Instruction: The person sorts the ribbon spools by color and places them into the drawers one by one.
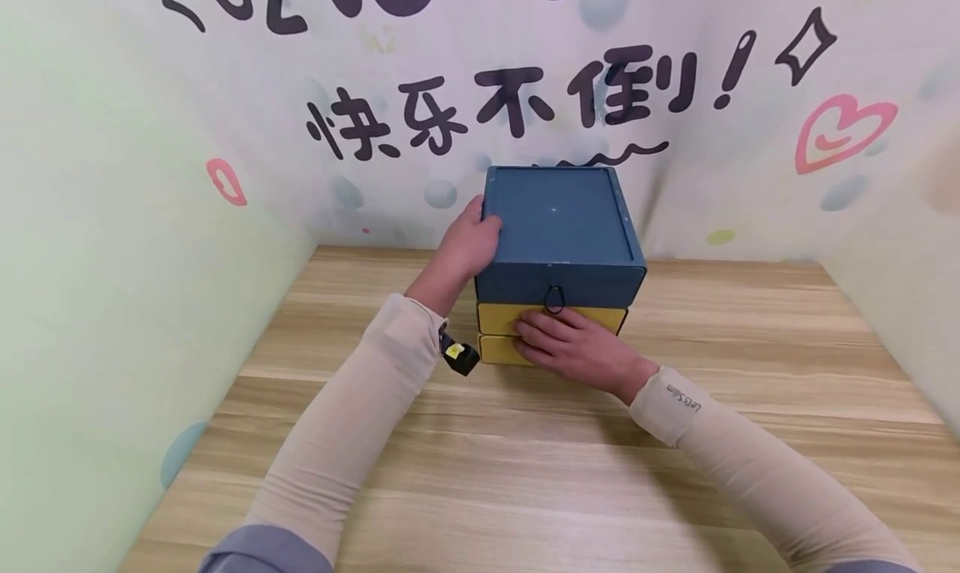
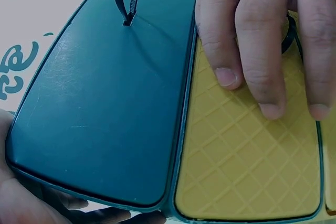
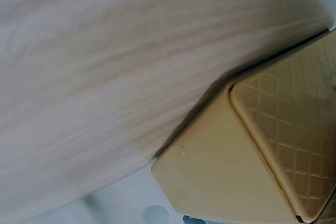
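Observation:
A small stacked drawer box point(image 1: 558, 215) stands on the table, with a blue top tier and two yellow tiers below. My left hand point(image 1: 471, 238) holds its left side, thumb over the top edge; in the left wrist view its fingers point(image 2: 107, 214) lie along the side wall. A black loop pull point(image 1: 554, 298) hangs from the blue drawer front point(image 2: 110, 108). Across the yellow drawer fronts point(image 2: 247, 166) lies my right hand point(image 1: 573, 348), its fingers spread and fairly straight, touching them. Another dark loop point(image 2: 289, 35) shows partly behind these fingers. The lower yellow tier point(image 3: 220, 166) fills the right wrist view's corner.
The wood-grain table point(image 1: 465, 465) extends around the box. Behind it hangs a printed wall cloth point(image 1: 390, 198) with large dark lettering, close to the box's back. A black wrist camera point(image 1: 459, 355) sits below my left wrist.

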A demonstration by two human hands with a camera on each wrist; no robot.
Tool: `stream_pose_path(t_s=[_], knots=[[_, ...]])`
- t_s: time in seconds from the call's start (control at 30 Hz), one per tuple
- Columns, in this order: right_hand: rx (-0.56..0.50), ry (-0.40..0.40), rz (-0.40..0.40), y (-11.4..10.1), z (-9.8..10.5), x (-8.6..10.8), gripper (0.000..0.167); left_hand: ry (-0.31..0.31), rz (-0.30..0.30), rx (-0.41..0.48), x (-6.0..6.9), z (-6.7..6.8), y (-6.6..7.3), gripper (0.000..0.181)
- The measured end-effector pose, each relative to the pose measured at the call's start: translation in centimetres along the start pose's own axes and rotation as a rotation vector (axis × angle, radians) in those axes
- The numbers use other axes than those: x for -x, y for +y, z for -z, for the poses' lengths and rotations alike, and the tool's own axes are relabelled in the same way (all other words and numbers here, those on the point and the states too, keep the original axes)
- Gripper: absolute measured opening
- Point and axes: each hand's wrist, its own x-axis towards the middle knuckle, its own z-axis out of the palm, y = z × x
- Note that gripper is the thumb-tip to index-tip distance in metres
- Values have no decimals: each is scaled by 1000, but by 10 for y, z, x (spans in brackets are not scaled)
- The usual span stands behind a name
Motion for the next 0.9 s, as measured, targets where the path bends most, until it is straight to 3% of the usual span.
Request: stream_pose_path(t_s=[0.33,0.53,0.7,0.9], knots=[[-28,-32,-54,-4,4,0,59,-3,5,16,0,-1,4,56],[-173,-26,-118,-7,15,0,59,0,21,9,-1,-2,5,56],[-303,70,-205,-7,28,1,43,4,30,48,-4,0,-1,59],[-380,241,-279,-3,47,8,31,18,10,196,-1,1,-14,59]])
